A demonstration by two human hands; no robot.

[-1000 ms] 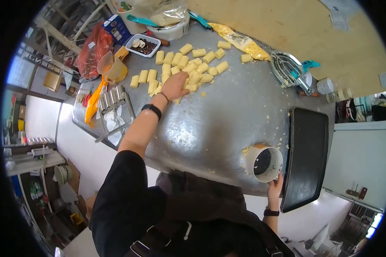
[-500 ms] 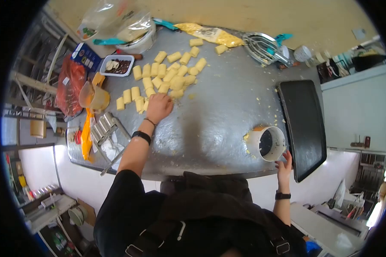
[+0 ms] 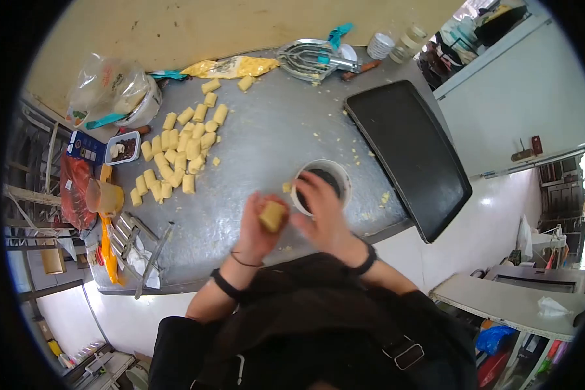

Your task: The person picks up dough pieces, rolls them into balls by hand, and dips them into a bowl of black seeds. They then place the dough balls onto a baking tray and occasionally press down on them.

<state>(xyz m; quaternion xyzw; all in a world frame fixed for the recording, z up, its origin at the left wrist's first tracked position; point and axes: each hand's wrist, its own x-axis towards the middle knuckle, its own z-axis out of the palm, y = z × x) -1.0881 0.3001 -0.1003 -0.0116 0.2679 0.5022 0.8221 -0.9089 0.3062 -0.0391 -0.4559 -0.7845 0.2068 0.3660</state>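
Note:
My left hand (image 3: 253,233) is closed around a short cylinder of yellow dough (image 3: 272,216), held above the table's near edge. Beside it, my right hand (image 3: 328,218) has its fingers spread over a white round tub (image 3: 346,184); motion blurs them, and nothing shows in their grip. The tub's inside looks dark. To the left, a pile of similar dough pieces (image 3: 193,148) lies on the metal table (image 3: 266,140). A small dough bit (image 3: 286,187) sits against the tub's left side.
A black baking tray (image 3: 413,153) rests along the table's right side. Whisk attachments (image 3: 312,60) and a yellow piping bag (image 3: 231,67) lie at the back. On the left are a plastic container (image 3: 125,148), a measuring jug (image 3: 104,197) and a metal multi-tube tool (image 3: 131,234).
My left hand has left the pile with a dough piece and come back toward my body. The tub now stands farther from the tray, with my right hand over it. My view has turned right.

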